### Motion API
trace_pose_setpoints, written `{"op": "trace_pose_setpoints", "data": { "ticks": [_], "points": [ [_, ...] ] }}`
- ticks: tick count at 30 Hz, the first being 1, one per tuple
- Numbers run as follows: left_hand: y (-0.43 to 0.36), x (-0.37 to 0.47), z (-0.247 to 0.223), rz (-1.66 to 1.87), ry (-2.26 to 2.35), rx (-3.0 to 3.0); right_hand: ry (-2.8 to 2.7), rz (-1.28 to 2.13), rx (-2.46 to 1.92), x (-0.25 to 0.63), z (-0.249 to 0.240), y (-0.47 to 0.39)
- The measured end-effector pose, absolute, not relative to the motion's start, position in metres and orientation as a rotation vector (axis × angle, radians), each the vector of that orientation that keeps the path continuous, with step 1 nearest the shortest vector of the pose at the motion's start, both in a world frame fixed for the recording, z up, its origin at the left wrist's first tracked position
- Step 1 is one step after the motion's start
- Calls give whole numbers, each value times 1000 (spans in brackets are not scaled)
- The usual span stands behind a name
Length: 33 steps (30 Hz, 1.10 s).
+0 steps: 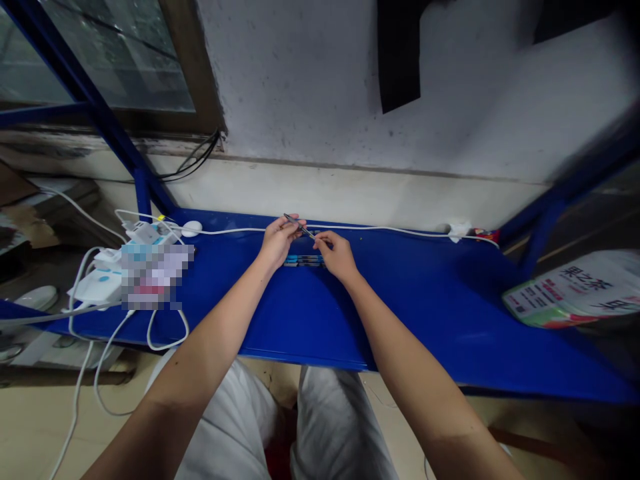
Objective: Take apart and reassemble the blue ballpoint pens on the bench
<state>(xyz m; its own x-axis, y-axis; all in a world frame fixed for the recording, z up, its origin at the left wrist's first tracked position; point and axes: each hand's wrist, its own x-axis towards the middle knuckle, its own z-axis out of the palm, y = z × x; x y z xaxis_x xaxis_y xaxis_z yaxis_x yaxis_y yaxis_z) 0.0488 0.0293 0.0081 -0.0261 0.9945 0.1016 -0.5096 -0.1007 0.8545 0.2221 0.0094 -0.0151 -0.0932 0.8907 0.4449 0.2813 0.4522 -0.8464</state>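
Left hand (280, 241) and right hand (341, 256) are pinching 1 pen (305, 231), apparently manipulating it; further pens (304, 261) are lying at its 6 o'clock on the table (420, 300). The next move is seemingly requiring steady fingertips.

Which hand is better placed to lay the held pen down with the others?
Probably the right hand: it pinches the near end of the held pen, close to the row of pens on the blue table. The left hand holds it farther up.
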Motion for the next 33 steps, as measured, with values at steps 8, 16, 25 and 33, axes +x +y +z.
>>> {"op": "trace_pose_setpoints", "data": {
  "ticks": [8, 16, 25, 33],
  "points": [
    [28, 51, 8, 1505, 711, 891, -1650, 711, -1047, 221, -15, 8],
    [28, 52, 9, 1519, 721, 961, -1611, 747, -1013, 221, -15, 7],
    [24, 51, 13, 1514, 680, 929, -1579, 769, -1017, 221, -16, 9],
    [18, 51, 12, 1503, 725, 885, -1601, 828, -1030, 220, -8, 1]
  ]
}}
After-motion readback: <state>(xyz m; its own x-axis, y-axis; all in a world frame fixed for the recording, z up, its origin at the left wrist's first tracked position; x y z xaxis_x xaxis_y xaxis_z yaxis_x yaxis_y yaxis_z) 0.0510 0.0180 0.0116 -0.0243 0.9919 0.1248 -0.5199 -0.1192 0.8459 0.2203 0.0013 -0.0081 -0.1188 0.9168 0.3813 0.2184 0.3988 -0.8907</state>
